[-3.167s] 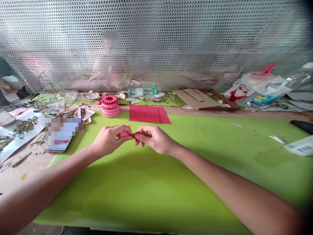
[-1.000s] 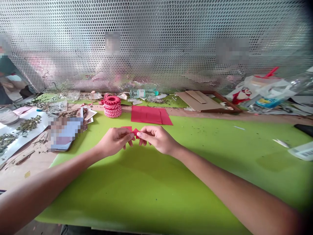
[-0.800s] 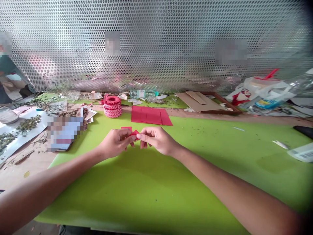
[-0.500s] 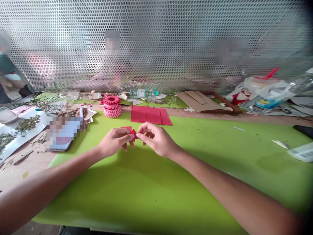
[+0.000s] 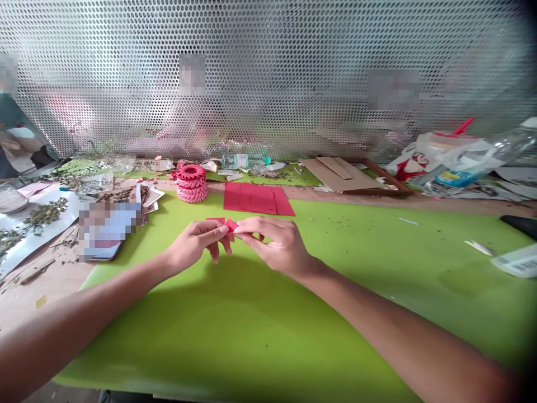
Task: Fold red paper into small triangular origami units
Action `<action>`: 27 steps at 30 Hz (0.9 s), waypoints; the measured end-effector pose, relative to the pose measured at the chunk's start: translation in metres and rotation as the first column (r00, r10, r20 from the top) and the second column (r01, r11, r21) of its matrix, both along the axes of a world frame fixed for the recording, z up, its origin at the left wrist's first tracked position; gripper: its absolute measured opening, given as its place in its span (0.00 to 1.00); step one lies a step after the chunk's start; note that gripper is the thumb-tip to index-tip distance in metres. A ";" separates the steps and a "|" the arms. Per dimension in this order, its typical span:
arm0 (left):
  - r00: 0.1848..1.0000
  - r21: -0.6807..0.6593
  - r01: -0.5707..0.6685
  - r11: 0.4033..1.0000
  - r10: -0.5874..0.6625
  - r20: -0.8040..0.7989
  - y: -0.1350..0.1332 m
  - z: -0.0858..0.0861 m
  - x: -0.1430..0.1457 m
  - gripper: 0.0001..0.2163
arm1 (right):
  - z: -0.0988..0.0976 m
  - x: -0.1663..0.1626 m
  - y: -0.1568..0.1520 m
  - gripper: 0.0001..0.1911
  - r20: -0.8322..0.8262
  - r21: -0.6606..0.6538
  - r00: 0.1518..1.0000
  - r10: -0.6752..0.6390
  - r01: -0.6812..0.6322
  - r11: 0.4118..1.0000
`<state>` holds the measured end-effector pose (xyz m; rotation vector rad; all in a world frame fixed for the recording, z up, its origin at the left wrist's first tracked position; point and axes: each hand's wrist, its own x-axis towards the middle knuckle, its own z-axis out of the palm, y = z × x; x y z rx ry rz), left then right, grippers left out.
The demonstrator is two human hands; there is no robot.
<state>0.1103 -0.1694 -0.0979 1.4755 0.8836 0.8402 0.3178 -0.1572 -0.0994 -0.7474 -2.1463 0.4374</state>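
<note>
A small folded piece of red paper [image 5: 231, 225] is pinched between both hands above the green mat [image 5: 260, 330]. My left hand [image 5: 195, 240] grips its left side between thumb and forefinger, with the lower fingers loosely curled. On the right side, the thumb and fingertips of my right hand [image 5: 279, 243] close on its edge. Just behind the left fingers a flat red strip [image 5: 215, 219] shows in part. Farther back lie red paper sheets [image 5: 258, 198], overlapping. Left of them stands a round stack of folded red and pink paper [image 5: 192, 183].
A phone [image 5: 111, 232] and dried plant bits [image 5: 46, 215] lie at the left. Along the perforated metal screen [image 5: 268, 73] are a plastic bottle [image 5: 245, 161], cardboard [image 5: 342, 173] and plastic bags [image 5: 453, 159]. A clear plastic item [image 5: 516, 260] sits at the right edge.
My right hand has turned, its fingers now straighter and pinching the red paper from the right. The small paper has shifted its angle slightly. My left hand has barely moved.
</note>
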 end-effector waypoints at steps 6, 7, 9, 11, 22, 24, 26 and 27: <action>0.999 0.122 -0.018 0.992 0.022 -0.037 0.001 -0.004 0.001 0.21 | -0.001 -0.006 -0.002 0.10 -0.156 -0.299 0.981 -0.114 0.063 0.952; 0.998 0.150 -0.023 0.988 0.031 -0.053 0.001 -0.006 0.001 0.21 | -0.001 -0.007 -0.001 0.11 -0.177 -0.359 0.976 -0.124 0.053 0.932; 0.996 0.207 -0.021 0.978 0.038 -0.083 0.001 -0.008 0.000 0.21 | -0.001 -0.009 0.000 0.12 -0.229 -0.441 0.965 -0.127 0.014 0.897; 0.990 0.267 -0.002 0.964 0.039 -0.134 0.002 -0.009 -0.002 0.19 | -0.001 -0.009 0.001 0.13 -0.263 -0.480 0.957 -0.122 -0.020 0.877; 0.924 0.432 0.070 0.899 0.104 -0.367 0.000 -0.005 -0.005 0.12 | 0.000 -0.010 0.001 0.12 -0.225 -0.537 0.971 -0.075 -0.060 0.841; 0.923 0.425 0.046 0.904 0.124 -0.364 -0.001 -0.004 -0.004 0.12 | 0.000 -0.010 0.000 0.11 -0.226 -0.544 0.972 -0.072 -0.064 0.836; 0.923 0.421 0.026 0.907 0.140 -0.360 -0.003 -0.004 -0.002 0.12 | -0.001 -0.011 0.000 0.11 -0.225 -0.550 0.972 -0.062 -0.074 0.832; 0.924 0.417 0.020 0.909 0.143 -0.356 -0.003 -0.004 -0.002 0.12 | -0.001 -0.011 0.000 0.11 -0.223 -0.555 0.973 -0.053 -0.082 0.828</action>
